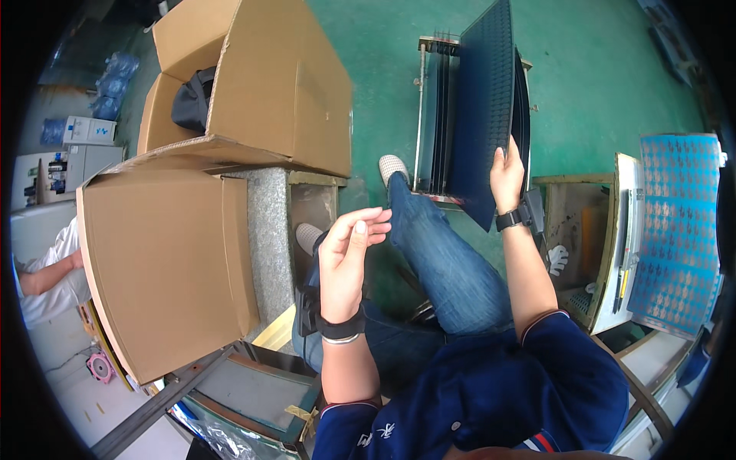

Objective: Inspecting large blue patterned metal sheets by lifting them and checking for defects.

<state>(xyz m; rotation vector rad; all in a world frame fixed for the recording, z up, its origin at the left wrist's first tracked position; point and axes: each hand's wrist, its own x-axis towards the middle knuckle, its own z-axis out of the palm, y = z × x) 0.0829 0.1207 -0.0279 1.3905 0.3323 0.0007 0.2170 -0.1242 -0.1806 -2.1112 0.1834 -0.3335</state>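
Note:
My right hand [507, 178] grips the lower edge of a dark blue perforated panel [483, 107], which stands tilted against a metal rack [428, 115] of similar dark panels on the green floor. My left hand [349, 253] is raised in front of me, palm turned up, fingers loosely curled and apart, holding nothing. Both wrists wear black bands. My legs in blue jeans stretch toward the rack, with one patterned shoe [392, 167] beside its base.
Two large open cardboard boxes [165, 261] [268, 84] stand at my left on a grey block. A light blue patterned sheet [678, 230] lies on a stand at right. Another person's arm in a white sleeve [46, 276] shows at far left.

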